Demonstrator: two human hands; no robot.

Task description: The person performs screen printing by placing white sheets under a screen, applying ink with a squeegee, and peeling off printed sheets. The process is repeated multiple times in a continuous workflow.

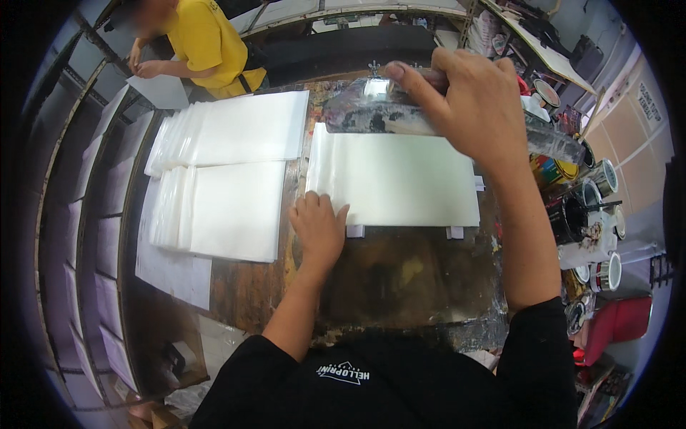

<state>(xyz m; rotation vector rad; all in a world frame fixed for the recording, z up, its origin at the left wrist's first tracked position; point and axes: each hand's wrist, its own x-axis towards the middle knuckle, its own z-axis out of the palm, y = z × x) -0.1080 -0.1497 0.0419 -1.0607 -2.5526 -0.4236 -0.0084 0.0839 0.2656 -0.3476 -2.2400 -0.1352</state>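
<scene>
A pale, translucent plastic bag or sheet (400, 179) lies flat on the stained wooden table in front of me, with small white tabs at its near and right edges. My left hand (319, 225) rests on its lower left corner, fingers stretched out and flat. Beyond the sheet, a raised, ink-stained printing screen frame (386, 118) shows nearly edge-on. My right hand (475, 104) is closed round a bar at its top, the thumb along the near side. Part of that bar is hidden behind my fingers.
Two overlapping stacks of similar white plastic sheets (229, 207) lie at the left of the table (400, 286). Shelving racks (107, 236) stand farther left. Several paint cans (606, 272) crowd the right side. A person in a yellow shirt (211, 46) works at the far left.
</scene>
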